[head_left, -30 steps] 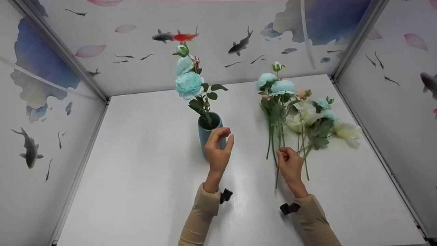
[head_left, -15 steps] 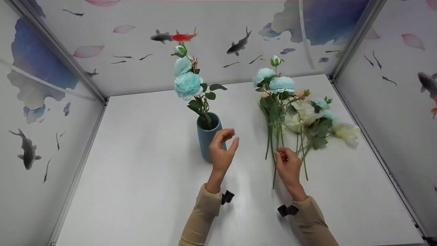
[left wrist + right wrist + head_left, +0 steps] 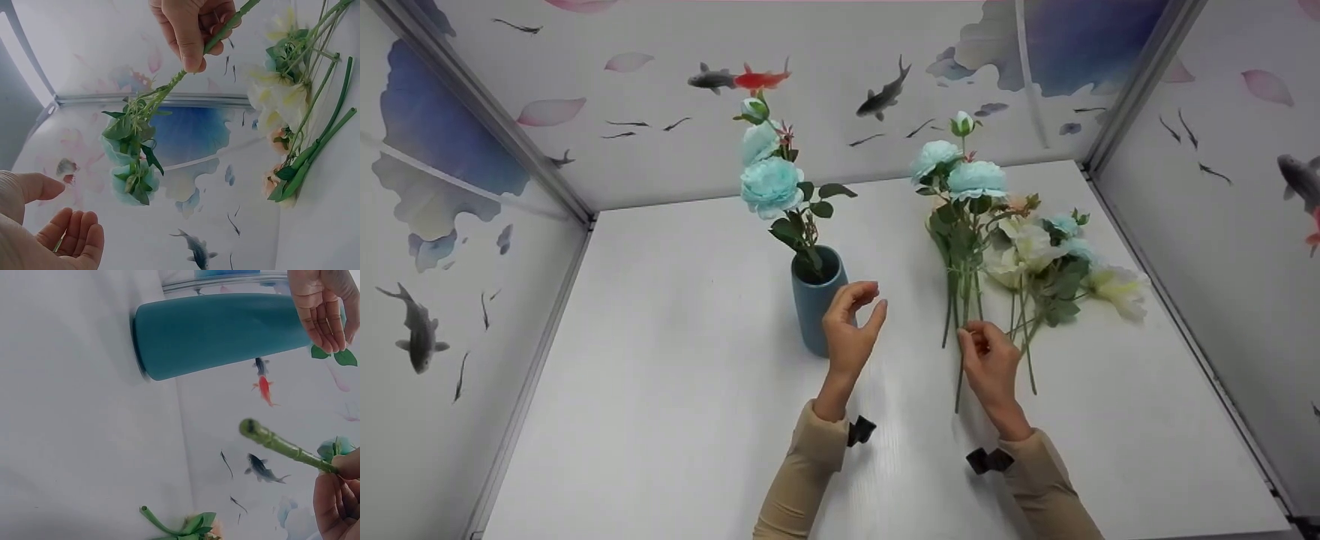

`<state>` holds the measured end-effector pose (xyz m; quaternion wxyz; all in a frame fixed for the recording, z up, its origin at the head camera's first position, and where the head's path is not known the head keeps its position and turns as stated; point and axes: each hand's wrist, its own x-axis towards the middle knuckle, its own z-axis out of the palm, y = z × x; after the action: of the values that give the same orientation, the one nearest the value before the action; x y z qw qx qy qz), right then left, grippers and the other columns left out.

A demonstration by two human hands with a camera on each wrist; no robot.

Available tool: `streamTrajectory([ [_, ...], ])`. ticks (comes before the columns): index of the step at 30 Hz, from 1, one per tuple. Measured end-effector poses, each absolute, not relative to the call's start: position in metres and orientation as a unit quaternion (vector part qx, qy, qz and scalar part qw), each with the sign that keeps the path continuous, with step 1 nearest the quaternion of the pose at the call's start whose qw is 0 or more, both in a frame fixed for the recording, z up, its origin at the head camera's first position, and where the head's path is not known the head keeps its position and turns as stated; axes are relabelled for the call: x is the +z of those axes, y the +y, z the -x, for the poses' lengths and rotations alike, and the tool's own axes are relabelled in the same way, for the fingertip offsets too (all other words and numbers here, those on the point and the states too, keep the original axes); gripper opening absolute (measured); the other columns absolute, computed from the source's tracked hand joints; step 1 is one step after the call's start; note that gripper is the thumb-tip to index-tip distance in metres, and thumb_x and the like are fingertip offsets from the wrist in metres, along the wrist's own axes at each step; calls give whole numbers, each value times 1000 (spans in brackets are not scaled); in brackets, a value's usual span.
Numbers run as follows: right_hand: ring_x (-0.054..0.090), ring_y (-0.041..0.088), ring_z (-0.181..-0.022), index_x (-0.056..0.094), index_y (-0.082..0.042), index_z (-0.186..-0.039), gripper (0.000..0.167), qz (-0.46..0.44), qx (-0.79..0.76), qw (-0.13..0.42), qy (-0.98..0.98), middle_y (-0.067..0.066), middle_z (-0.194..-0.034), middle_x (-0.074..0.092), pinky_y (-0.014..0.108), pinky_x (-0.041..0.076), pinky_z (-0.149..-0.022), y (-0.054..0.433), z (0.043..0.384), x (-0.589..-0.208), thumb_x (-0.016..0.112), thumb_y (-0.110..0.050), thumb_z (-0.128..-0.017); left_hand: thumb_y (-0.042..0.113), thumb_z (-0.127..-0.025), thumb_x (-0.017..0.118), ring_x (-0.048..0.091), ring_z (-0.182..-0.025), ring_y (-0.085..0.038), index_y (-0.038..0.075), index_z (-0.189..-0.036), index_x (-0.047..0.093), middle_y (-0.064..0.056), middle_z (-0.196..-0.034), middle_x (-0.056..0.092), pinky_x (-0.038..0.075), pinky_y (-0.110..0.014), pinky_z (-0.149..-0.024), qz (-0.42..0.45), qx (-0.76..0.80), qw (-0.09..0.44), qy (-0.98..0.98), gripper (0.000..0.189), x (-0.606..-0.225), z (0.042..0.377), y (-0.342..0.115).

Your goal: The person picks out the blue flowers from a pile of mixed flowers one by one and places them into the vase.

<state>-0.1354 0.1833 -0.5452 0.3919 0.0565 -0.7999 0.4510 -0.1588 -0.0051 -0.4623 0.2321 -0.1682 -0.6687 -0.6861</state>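
Note:
My right hand (image 3: 991, 365) pinches the green stem (image 3: 289, 449) of an artificial pale-blue flower (image 3: 977, 180) between thumb and fingers. That flower stands tilted above the table, its cut end pointing down toward me. Left of it, my left hand (image 3: 851, 334) hovers by the right side of a blue vase (image 3: 810, 315). Its fingers are loosely bent, thumb apart, with nothing between them in the left wrist view. A similar pale-blue flower (image 3: 771, 184) leans to the left in the vase. The left hand hides part of the vase's right side.
Several cream, peach and pale-blue flowers lie on the right of the white table (image 3: 675, 420), among them a cream flower (image 3: 1119, 291). Printed panels with fish wall the table at the back and both sides. A black wrist camera (image 3: 988, 460) sits by the right cuff.
My right hand has shifted slightly left, raising the pinched flower a little. The left hand has moved slightly right and its thumb and fingers have spread wider. The vase stays put.

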Motion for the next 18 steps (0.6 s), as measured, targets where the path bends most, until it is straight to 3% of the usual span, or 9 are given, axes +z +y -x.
streamTrajectory([
  [4,47,17,-50,65,6,-80,9,-57,453,396,-797,10,-61,57,14,34,-50,180,135,-542,70,11,-76,-16,-78,63,58,-91,-40,-16,-98,60,-29,-97,57,48,-52,-82,167,-686,226,-671,21,-462,159,-4],
  [12,46,22,-47,60,13,-77,12,-70,464,394,-790,17,-58,54,11,32,-50,159,118,-500,66,22,-71,-16,-78,63,58,-91,-40,-17,-98,60,-29,-97,58,48,-50,-82,165,-685,214,-676,20,-462,159,0],
  [18,48,23,-47,61,14,-80,11,-73,470,385,-791,17,-59,55,13,35,-49,159,119,-505,65,21,-73,-17,-78,63,58,-90,-40,-16,-97,60,-29,-96,58,48,-50,-82,167,-687,213,-674,19,-462,160,1],
])
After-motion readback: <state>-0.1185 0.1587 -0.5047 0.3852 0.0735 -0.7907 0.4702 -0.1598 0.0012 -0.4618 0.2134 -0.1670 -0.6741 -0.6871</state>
